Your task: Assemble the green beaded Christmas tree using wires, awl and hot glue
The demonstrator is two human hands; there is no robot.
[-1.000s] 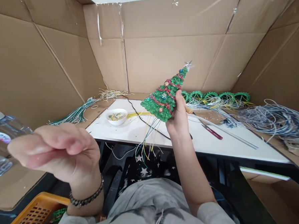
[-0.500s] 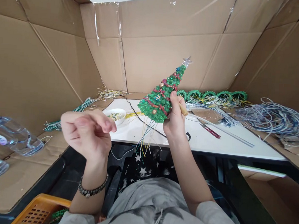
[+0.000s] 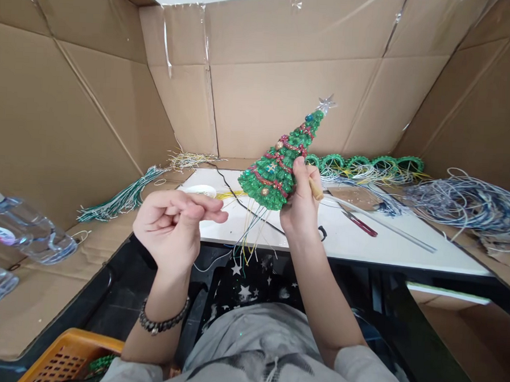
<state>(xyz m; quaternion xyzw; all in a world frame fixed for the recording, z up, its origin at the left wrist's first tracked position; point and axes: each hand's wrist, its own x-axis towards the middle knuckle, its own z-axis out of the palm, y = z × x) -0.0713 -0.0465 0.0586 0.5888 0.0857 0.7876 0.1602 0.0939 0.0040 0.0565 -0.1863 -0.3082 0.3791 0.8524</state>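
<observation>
My right hand (image 3: 304, 196) grips a green glittery Christmas tree figure (image 3: 273, 172) by its lower right side. The tree tilts right, with a clear star at its tip, red garlands, and thin yellow, white and green wires hanging from its base. A short wooden handle (image 3: 315, 189) pokes out by the same hand's fingers. To the left of the tree, my left hand (image 3: 178, 224) is raised with its fingers curled and thumb pressed to them; anything between them is too small to make out. It partly covers a white bowl (image 3: 201, 190).
Red-handled scissors (image 3: 360, 222) and a clear rod (image 3: 390, 224) lie on the white board (image 3: 431, 260). Green rings (image 3: 354, 162) with wires line the back. Wire bundles (image 3: 472, 202) sit right, green wires (image 3: 122, 198) left. Bottles (image 3: 30, 230) and an orange basket (image 3: 64, 358) stand left.
My left hand has moved right, closer to the tree, and its fingers now point right over the bowl. The tree and my right hand have shifted slightly right.
</observation>
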